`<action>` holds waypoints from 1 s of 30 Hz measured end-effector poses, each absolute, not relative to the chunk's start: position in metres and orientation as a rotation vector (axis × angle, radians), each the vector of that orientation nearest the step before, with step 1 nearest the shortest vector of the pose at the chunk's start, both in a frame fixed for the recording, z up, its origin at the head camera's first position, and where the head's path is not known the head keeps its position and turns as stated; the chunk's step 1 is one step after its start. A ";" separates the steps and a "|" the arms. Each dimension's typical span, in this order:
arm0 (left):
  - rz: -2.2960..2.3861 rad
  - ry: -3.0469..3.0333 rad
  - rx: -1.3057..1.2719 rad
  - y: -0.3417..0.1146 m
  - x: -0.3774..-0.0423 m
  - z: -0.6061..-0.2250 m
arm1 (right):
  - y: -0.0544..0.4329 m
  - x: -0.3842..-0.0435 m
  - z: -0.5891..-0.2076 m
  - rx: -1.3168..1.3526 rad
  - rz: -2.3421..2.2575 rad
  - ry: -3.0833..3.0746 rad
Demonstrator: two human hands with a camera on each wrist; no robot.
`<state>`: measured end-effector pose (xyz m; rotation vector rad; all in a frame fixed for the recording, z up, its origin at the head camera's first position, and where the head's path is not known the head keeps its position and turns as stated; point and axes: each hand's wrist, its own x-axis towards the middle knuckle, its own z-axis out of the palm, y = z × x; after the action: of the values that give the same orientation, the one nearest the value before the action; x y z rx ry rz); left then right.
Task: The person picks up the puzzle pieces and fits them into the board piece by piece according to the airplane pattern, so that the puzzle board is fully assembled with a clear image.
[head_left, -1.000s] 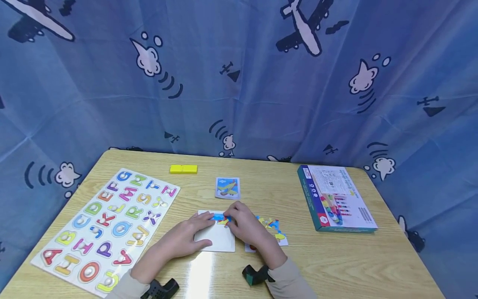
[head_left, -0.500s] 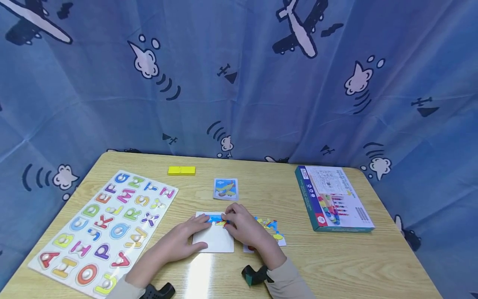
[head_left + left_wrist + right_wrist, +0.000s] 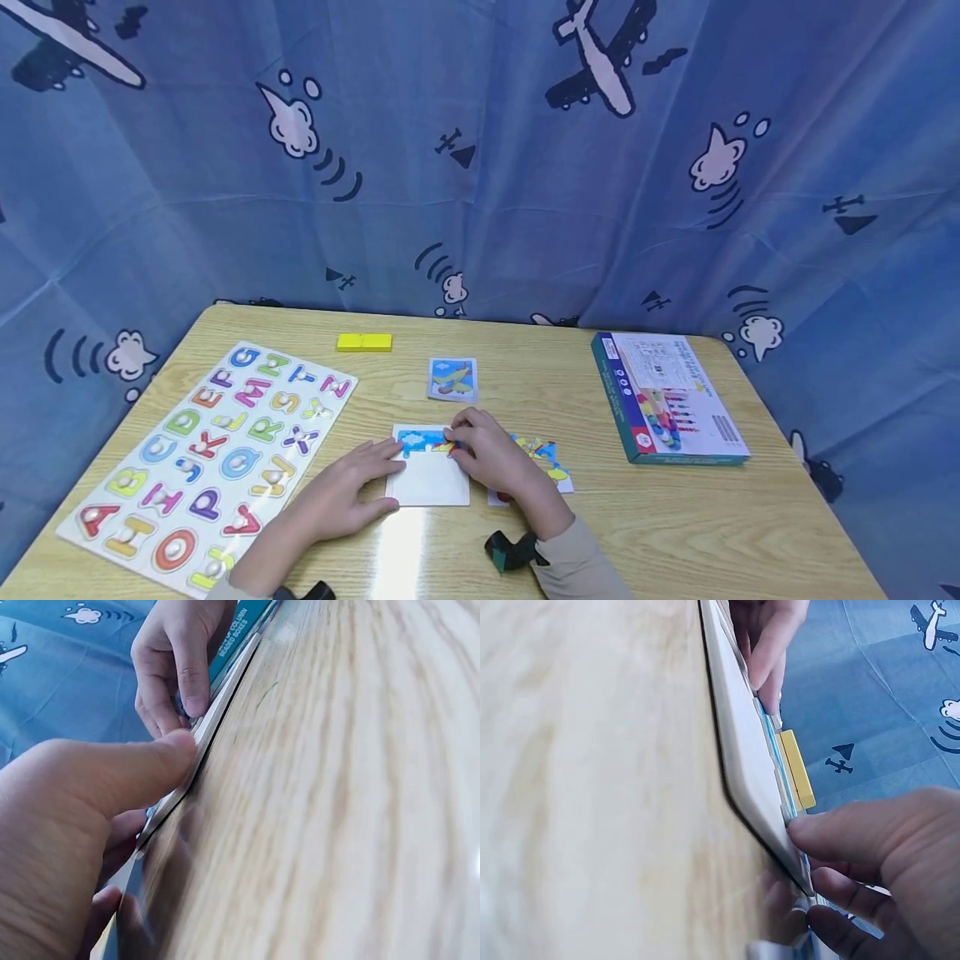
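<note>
A white puzzle board (image 3: pixel 431 483) lies in front of me, with blue sky pieces (image 3: pixel 420 440) along its far edge. My left hand (image 3: pixel 345 492) rests at the board's left side with fairly straight fingers. In the left wrist view, its thumb (image 3: pixel 176 754) touches the board's edge. At the board's upper right, my right hand (image 3: pixel 491 446) pinches a red and yellow puzzle piece (image 3: pixel 445 448), mostly hidden by the fingers. The right wrist view has the thumb (image 3: pixel 810 831) low on the board surface. Loose puzzle pieces (image 3: pixel 558 475) lie just right of the board, partly behind the right forearm.
An airplane picture card (image 3: pixel 453 381) lies beyond the board, and a yellow block (image 3: pixel 364 342) is farther back. A big alphabet board (image 3: pixel 225 442) covers the left side. On the right sits a flat boxed set (image 3: pixel 671 400). A blue curtain (image 3: pixel 480 167) hangs behind the table.
My left hand has drawn back left and toward me, uncovering the blue pieces at the board's upper left. The right hand stays in place at the upper right.
</note>
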<state>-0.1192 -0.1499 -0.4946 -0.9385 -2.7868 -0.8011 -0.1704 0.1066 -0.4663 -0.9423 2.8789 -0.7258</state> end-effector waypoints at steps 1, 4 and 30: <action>-0.807 -2.792 -0.936 -0.151 -0.119 -0.495 | 0.106 -0.171 -0.467 -0.946 -0.732 2.879; -0.831 -2.804 -0.936 -0.152 -0.118 -0.496 | 0.106 -0.171 -0.466 -0.939 -0.722 2.872; -0.932 -2.821 -0.928 -0.151 -0.120 -0.497 | 0.173 -0.162 -0.454 -0.655 -0.873 2.745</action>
<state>-0.1202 -0.1513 -0.4972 -0.9283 -2.8212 -0.9322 -0.1621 0.1728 -0.4543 -0.6552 2.7449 -0.8727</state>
